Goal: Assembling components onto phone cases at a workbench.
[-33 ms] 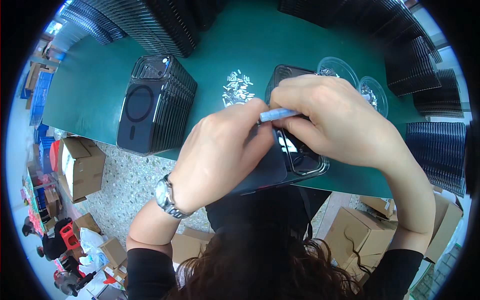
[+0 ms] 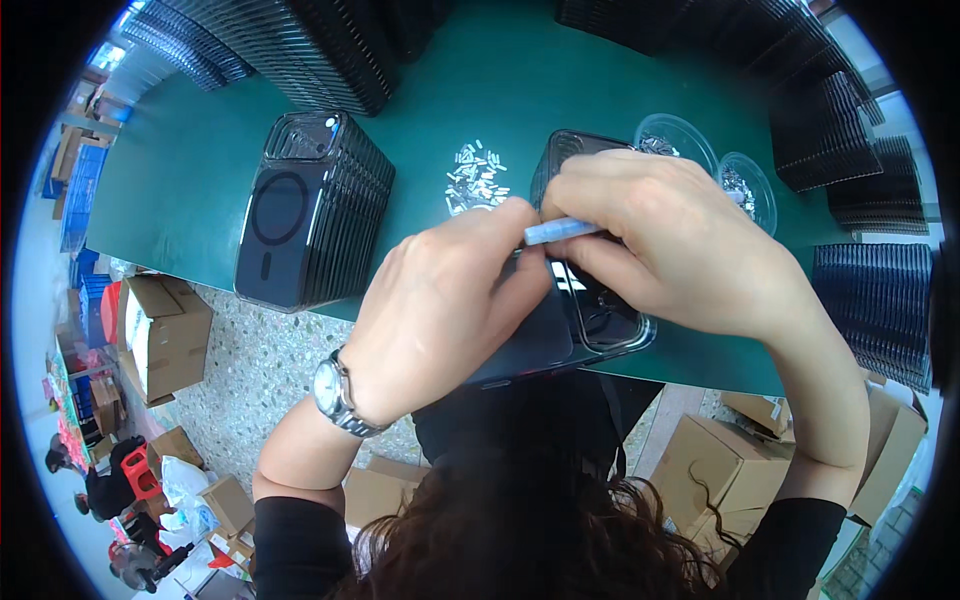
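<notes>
A dark phone case (image 2: pixel 530 345) with a glossy, clear-edged camera frame (image 2: pixel 645 337) lies under both hands at the table's near edge. My left hand (image 2: pixel 425 310), with a silver watch at the wrist, bends over it, thumb and forefinger pinched together; what is between them is hidden. In my right hand (image 2: pixel 680 240) is a light-blue stick-like tool (image 2: pixel 560 231), its blunt end pointing left toward the left fingertips. The working tip cannot be seen. Behind the right hand shows part of another dark case (image 2: pixel 575 145). Small silver metal pieces (image 2: pixel 475 178) lie loose beyond the left hand.
A tall stack of dark phone cases (image 2: pixel 285 220) stands to the left on the green table (image 2: pixel 430 90). Two round clear dishes (image 2: pixel 690 135) with small metal parts sit at right. More case stacks (image 2: pixel 870 310) line the right and far edges. Cardboard boxes (image 2: pixel 165 335) stand on the floor.
</notes>
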A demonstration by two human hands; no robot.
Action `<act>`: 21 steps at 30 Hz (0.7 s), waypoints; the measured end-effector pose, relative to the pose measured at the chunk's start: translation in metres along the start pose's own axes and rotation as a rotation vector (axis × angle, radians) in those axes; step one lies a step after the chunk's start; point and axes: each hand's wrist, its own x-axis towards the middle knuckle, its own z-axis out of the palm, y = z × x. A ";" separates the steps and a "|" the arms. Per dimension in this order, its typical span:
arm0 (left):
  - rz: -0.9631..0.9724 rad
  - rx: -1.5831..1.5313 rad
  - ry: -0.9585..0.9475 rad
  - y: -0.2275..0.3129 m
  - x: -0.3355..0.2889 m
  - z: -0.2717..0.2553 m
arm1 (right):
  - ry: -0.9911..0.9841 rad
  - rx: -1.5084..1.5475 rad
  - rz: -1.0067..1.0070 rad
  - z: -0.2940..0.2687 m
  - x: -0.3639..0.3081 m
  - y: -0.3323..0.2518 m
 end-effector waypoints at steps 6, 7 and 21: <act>0.005 0.094 -0.026 0.011 0.000 -0.006 | 0.059 -0.283 -0.003 -0.002 -0.023 -0.011; 0.010 0.097 -0.032 0.013 0.000 -0.004 | 0.048 -0.335 -0.003 -0.001 -0.025 -0.012; -0.049 0.073 -0.048 0.055 0.011 -0.039 | 0.417 -0.440 -0.123 -0.002 -0.037 -0.008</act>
